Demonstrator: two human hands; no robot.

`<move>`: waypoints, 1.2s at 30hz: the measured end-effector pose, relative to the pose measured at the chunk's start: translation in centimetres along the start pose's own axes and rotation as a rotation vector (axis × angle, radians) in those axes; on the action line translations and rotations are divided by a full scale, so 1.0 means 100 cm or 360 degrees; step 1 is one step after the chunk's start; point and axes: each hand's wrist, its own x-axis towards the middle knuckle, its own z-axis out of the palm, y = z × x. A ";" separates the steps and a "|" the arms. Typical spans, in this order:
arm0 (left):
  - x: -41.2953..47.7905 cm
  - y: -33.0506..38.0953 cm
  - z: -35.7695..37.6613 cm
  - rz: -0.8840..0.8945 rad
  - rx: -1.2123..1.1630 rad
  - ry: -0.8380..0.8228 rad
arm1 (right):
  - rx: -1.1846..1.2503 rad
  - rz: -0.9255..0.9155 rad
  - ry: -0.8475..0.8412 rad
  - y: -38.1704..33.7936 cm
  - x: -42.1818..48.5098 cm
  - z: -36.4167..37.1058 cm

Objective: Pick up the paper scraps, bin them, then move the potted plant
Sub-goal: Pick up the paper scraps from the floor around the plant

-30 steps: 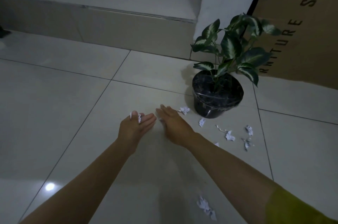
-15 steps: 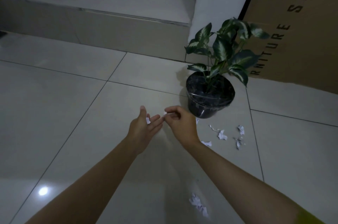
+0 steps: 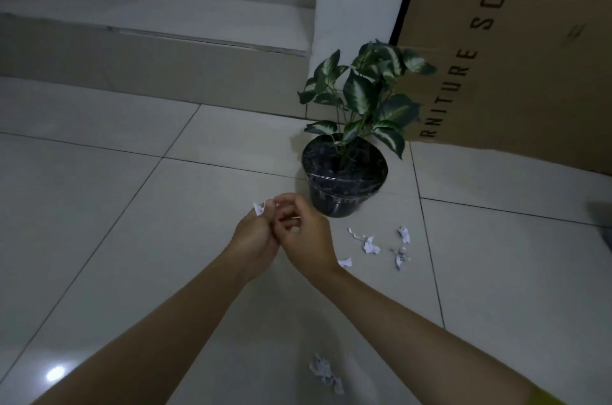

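Hands meet above the pale tiled floor (image 3: 99, 206), just left of the black plastic pot with its green-and-white leafy plant (image 3: 344, 186). Your left hand (image 3: 253, 235) is cupped narrow around small white paper scraps (image 3: 259, 208), one poking out at the fingertips. Your right hand (image 3: 306, 239) is curled against it, apparently passing a piece across; whether it grips one cannot be told. Loose white scraps (image 3: 371, 245) lie right of the hands, near the pot, and one crumpled scrap (image 3: 324, 373) lies nearer you. Risk: an overfilled left palm may spill pieces during the handover. No bin is visible.
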 end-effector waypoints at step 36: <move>-0.009 -0.010 0.025 -0.0240 -0.0585 0.0080 | -0.0307 -0.0214 0.0115 0.000 -0.004 -0.036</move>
